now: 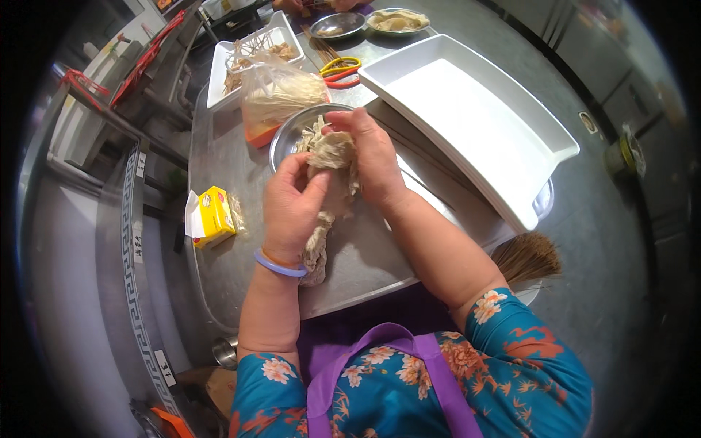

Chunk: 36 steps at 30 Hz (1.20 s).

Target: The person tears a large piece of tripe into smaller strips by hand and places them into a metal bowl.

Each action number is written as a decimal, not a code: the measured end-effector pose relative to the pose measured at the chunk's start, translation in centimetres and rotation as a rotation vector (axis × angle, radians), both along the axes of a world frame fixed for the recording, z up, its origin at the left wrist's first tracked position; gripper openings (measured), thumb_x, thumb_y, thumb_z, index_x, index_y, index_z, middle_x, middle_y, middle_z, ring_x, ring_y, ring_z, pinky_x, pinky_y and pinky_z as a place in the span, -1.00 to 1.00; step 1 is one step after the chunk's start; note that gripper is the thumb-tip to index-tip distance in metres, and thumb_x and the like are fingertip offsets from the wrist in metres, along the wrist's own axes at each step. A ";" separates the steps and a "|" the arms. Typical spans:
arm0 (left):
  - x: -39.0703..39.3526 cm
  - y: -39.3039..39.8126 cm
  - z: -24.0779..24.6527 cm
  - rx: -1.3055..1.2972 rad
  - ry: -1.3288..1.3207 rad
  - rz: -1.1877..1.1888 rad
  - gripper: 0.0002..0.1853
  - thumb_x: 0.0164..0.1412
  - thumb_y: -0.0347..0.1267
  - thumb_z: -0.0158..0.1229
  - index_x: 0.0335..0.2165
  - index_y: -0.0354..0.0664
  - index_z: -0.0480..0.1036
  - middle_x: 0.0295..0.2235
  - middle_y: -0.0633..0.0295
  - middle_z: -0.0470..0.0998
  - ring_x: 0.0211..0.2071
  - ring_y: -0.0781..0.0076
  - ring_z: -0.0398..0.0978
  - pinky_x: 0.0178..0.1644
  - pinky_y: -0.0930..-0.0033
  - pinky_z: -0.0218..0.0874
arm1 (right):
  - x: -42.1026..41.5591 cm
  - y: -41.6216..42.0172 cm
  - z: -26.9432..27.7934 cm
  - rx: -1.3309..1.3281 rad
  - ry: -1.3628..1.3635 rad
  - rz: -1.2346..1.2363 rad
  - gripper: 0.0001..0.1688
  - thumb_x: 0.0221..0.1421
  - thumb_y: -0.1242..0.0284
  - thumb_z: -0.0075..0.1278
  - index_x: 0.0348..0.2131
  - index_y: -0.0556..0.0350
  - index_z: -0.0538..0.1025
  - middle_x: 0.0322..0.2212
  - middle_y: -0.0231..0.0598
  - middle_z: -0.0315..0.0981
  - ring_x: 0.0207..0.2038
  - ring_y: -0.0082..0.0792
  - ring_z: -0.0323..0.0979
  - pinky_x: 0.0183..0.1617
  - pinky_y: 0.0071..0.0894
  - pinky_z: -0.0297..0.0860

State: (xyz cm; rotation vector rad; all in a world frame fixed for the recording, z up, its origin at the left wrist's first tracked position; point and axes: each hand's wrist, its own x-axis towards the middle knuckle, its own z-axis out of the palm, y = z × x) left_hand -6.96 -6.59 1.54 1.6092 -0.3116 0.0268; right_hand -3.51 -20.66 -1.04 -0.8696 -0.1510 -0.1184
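Observation:
Between my two hands is a pale, fibrous, layered piece of food (pixel 334 152); its exact kind I cannot tell. My left hand (pixel 296 197), with a lilac bangle at the wrist, pinches its lower left side between thumb and fingers. The fingers and thumb of my right hand (pixel 372 153) hold its upper right side. Beneath and behind the hands stands a round steel bowl (pixel 282 139) with more pale shreds (pixel 311 131) in it. On the metal table (pixel 361 257), close to my left wrist, lies a further greyish piece of the same look (pixel 315 252).
Stacked white trays (pixel 465 109) take up the table's right side, thin skewers (pixel 421 148) beside them. Behind the bowl are a plastic bag (pixel 285 98), scissors (pixel 340 71) and a white tray of skewered food (pixel 219 82). A yellow box (pixel 214 216) sits left. Another person's hands (pixel 345 4) show at the far end.

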 end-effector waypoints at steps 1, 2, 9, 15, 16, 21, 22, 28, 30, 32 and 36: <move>0.3 1.1 0.8 -0.094 0.063 -0.024 -0.77 0.15 -0.52 0.09 -0.17 -0.34 0.40 -0.27 0.25 0.52 -0.28 0.60 0.46 -0.14 0.57 0.28 | -0.1 -0.6 0.2 0.177 0.027 0.159 -0.42 0.28 0.06 -0.22 -0.07 0.25 0.39 -0.16 -0.17 0.39 -0.12 -0.39 0.37 0.03 -0.41 0.28; 0.7 1.6 0.3 -0.262 0.120 -0.054 -0.77 0.16 -0.51 0.08 -0.17 -0.33 0.40 -0.27 0.26 0.52 -0.29 0.61 0.46 -0.15 0.57 0.28 | -0.2 -0.9 0.3 0.077 -0.024 0.117 -0.42 0.26 0.08 -0.18 -0.05 0.26 0.37 -0.13 -0.17 0.38 -0.10 -0.38 0.36 0.04 -0.40 0.27; 1.9 4.1 -0.4 -0.261 0.001 0.078 -0.80 0.19 -0.48 0.05 -0.19 -0.31 0.40 -0.30 0.28 0.50 -0.30 0.66 0.42 -0.16 0.60 0.27 | -1.1 -0.1 6.1 -1.110 -0.443 -0.215 -0.31 -0.18 0.36 0.31 -0.03 0.13 0.40 -0.23 -0.26 0.43 -0.25 -0.46 0.39 -0.16 -0.47 0.34; 1.4 3.5 -0.6 -0.229 -0.148 0.066 -0.82 0.20 -0.47 0.06 -0.21 -0.30 0.39 -0.30 0.32 0.48 -0.29 0.65 0.41 -0.16 0.59 0.28 | 0.0 0.7 4.4 -1.103 -0.469 -0.155 -0.56 -0.19 0.34 0.19 -0.28 0.16 0.42 -0.39 -0.03 0.43 -0.28 0.04 0.42 -0.22 -0.15 0.34; 1.4 3.5 -0.7 -0.215 -0.151 0.055 -0.79 0.18 -0.48 0.10 -0.19 -0.30 0.39 -0.28 0.28 0.48 -0.26 0.60 0.42 -0.13 0.55 0.28 | -0.1 0.8 3.8 -1.120 -0.493 -0.200 -0.65 -0.16 0.37 0.13 -0.34 0.17 0.40 -0.41 -0.02 0.41 -0.31 0.07 0.40 -0.25 -0.11 0.32; 0.6 2.1 0.4 -0.141 -0.223 0.072 -0.73 0.14 -0.52 0.14 -0.15 -0.32 0.38 -0.26 0.21 0.49 -0.20 0.51 0.44 -0.05 0.49 0.27 | 0.1 1.0 2.2 -1.074 -0.560 -0.290 -0.73 -0.12 0.42 0.05 -0.39 0.19 0.37 -0.46 0.03 0.38 -0.37 0.12 0.38 -0.29 -0.06 0.31; 0.8 2.5 0.1 -0.106 -0.217 0.063 -0.73 0.14 -0.52 0.14 -0.15 -0.32 0.38 -0.25 0.22 0.49 -0.20 0.52 0.44 -0.05 0.49 0.27 | 0.2 1.0 1.9 -1.079 -0.561 -0.283 -0.73 -0.11 0.42 0.04 -0.39 0.20 0.37 -0.47 0.04 0.38 -0.37 0.13 0.38 -0.29 -0.06 0.31; 1.0 3.7 -0.2 -0.031 -0.078 0.064 -0.74 0.15 -0.54 0.08 -0.14 -0.30 0.38 -0.25 0.28 0.49 -0.23 0.60 0.42 -0.10 0.56 0.27 | 0.6 0.9 1.8 -0.840 -0.366 0.043 -0.79 0.00 0.46 -0.12 -0.37 0.26 0.41 -0.48 0.00 0.43 -0.44 -0.22 0.42 -0.33 -0.29 0.31; 1.5 4.0 -0.5 -0.069 -0.049 0.038 -0.78 0.17 -0.55 0.04 -0.16 -0.30 0.38 -0.28 0.31 0.48 -0.28 0.66 0.40 -0.17 0.60 0.27 | 1.5 0.6 0.9 -0.708 -0.261 0.214 -0.77 0.00 0.45 -0.10 -0.35 0.26 0.43 -0.50 -0.13 0.43 -0.43 -0.39 0.40 -0.34 -0.37 0.30; 1.6 4.3 -0.7 -0.199 0.048 -0.013 -0.78 0.17 -0.53 0.04 -0.17 -0.29 0.38 -0.28 0.31 0.48 -0.30 0.67 0.41 -0.20 0.60 0.27 | 1.8 0.2 0.3 -0.582 -0.172 0.365 -0.75 0.01 0.43 -0.07 -0.33 0.24 0.47 -0.50 -0.34 0.41 -0.39 -0.58 0.35 -0.35 -0.49 0.28; 2.1 4.3 -0.7 -0.386 0.157 -0.117 -0.79 0.18 -0.49 0.05 -0.17 -0.29 0.38 -0.30 0.30 0.50 -0.34 0.67 0.43 -0.23 0.59 0.29 | 2.0 -0.3 0.4 -0.486 -0.067 0.517 -0.65 0.00 0.41 0.07 -0.21 0.22 0.43 -0.41 -0.32 0.43 -0.34 -0.57 0.39 -0.28 -0.55 0.32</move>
